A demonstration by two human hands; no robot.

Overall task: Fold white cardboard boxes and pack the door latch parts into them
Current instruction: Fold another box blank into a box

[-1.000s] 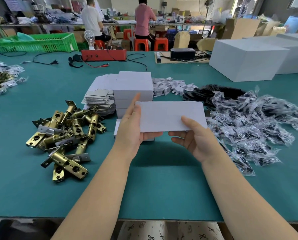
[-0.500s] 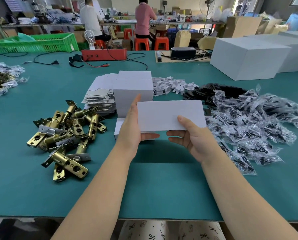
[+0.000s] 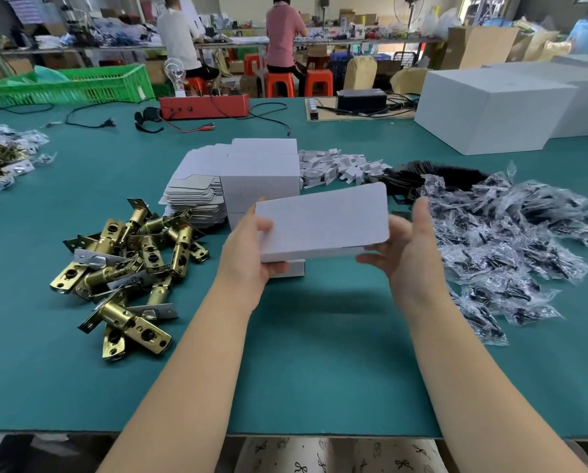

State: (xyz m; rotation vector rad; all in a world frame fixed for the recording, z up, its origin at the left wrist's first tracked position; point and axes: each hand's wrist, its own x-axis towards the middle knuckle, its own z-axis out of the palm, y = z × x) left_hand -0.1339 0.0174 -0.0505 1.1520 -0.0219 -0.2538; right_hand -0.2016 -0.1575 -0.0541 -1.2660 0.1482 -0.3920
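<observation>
Latches (image 3: 128, 268), brass-coloured door parts, heaped on the green table (image 3: 319, 363) well to the left of the left hand. More bagged brass parts (image 3: 2, 158) far left, near the table edge. Beyond the left hand, a stack of flat white box blanks (image 3: 197, 186) sits beside a stack of folded white boxes (image 3: 263, 169).

Left hand (image 3: 248, 257) grips the left end of a white cardboard box (image 3: 323, 220), thumb on the near face, fingers curled under its lower edge. Box is raised above the table, tilted, its broad flap face toward the camera. Another small white box (image 3: 294, 269) lies on the table just under it, mostly hidden.

Right hand (image 3: 408, 247) is at the box's right end, palm facing inward, fingers loosely extended; lower fingers touch the underside, upper fingers stand just off the right edge. Grip here is light, more support than clamp.

Beyond the right hand, small white cardboard inserts (image 3: 340, 163) and a row of black pieces (image 3: 436, 174). To the right of it, a wide pile of clear plastic bags (image 3: 511, 240) with dark contents. Far right, large white cartons (image 3: 490, 107).
</observation>
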